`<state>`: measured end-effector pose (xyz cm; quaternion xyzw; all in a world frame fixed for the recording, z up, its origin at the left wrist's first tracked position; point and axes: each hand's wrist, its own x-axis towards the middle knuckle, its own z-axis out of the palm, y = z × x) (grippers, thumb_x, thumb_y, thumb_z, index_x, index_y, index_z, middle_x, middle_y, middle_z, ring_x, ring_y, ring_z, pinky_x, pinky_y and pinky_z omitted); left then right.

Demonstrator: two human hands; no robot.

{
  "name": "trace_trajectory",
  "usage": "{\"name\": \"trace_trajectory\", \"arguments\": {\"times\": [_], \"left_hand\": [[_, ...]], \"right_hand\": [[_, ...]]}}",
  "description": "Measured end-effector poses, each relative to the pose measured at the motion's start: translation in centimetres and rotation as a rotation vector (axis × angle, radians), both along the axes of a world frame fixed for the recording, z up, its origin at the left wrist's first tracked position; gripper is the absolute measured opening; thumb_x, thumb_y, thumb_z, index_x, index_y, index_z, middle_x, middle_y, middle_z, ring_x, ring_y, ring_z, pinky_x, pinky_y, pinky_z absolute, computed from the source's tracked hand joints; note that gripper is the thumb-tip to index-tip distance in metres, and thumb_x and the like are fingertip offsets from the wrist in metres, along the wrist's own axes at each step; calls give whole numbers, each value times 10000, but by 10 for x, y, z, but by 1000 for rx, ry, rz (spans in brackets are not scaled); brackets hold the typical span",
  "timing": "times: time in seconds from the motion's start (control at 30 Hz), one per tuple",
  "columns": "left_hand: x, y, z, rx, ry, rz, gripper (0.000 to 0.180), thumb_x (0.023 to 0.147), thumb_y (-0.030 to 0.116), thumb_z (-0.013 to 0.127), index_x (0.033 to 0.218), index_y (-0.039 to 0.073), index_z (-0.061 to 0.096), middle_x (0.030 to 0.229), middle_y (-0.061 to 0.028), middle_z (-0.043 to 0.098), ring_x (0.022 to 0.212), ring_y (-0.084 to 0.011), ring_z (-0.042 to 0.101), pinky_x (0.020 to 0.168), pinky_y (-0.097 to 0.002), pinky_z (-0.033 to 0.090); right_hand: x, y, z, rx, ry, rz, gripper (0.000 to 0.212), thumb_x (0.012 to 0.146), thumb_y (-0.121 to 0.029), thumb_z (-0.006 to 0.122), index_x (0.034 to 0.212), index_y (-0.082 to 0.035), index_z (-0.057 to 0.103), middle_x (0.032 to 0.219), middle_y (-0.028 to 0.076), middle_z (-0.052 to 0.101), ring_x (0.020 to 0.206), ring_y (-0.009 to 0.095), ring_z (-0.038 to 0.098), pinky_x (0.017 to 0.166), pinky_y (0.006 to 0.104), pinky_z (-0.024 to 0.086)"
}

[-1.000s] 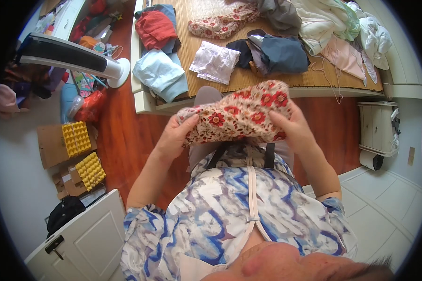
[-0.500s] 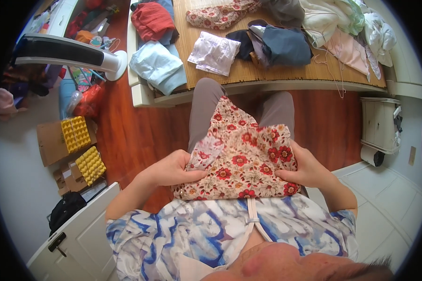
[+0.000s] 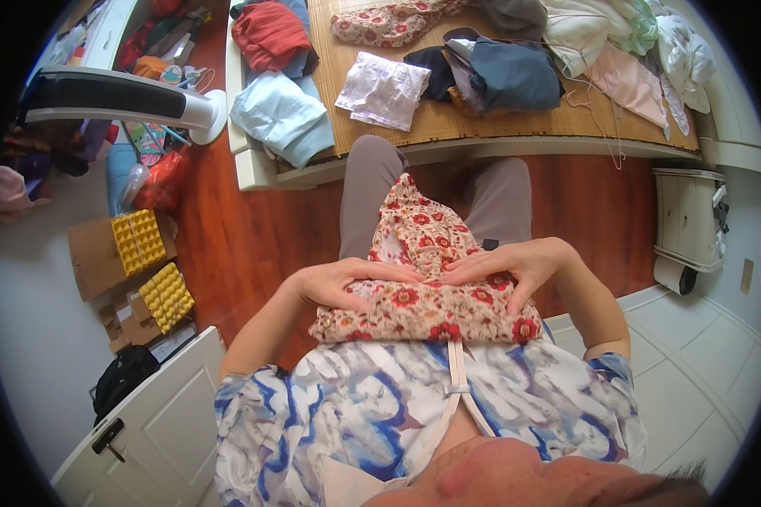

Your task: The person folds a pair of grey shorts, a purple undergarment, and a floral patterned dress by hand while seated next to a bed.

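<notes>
A cream cloth with red flowers (image 3: 406, 297) lies across my lap against my shirt. Its near part is doubled over into a thick band, while a narrowing part (image 3: 423, 218) hangs between my knees. My left hand (image 3: 347, 280) grips the band from the left, fingers stretched along the fold and thumb on the near side. From the right, my right hand (image 3: 520, 269) holds it the same way, its fingertips almost meeting those of the left. The cloth's underside is hidden.
Ahead stands a mat-topped bed (image 3: 347, 152) with a folded white cloth (image 3: 385, 91), light blue clothing (image 3: 281, 118), red clothing (image 3: 271, 35), dark blue clothing (image 3: 516, 74) and another floral cloth (image 3: 389, 24). A white bin (image 3: 689, 221) stands right; yellow egg-crate trays (image 3: 167, 297) and a white door (image 3: 165, 414) are left.
Both hands have moved inward and forward from the cloth's sides. The cloth, spread flatter before, is now folded over into a band near my shirt.
</notes>
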<state>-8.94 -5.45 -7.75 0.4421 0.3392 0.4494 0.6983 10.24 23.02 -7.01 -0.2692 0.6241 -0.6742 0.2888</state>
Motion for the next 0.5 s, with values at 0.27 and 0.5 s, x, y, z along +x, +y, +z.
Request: {"name": "trace_trajectory", "arguments": {"times": [0.27,0.5], "left_hand": [[40,-63,-44,-536,-901,463,929,850,546,648,1501,16,249,1495,-165,378,1362,-274,401,1158,-385,284],[40,-25,-36,-254,-690,552,1155,697,852,518,1527,103,231,1561,-105,275,1419,-283,301,1171,-442,236]], "right_hand": [[48,6,-45,-332,-591,-245,1385,457,-783,772,1458,49,300,1491,127,382,1342,198,382,1112,355,292],[51,-18,-45,-396,-673,-720,909,718,-311,825,1425,18,358,1369,120,522,1242,188,503,1061,345,383]]}}
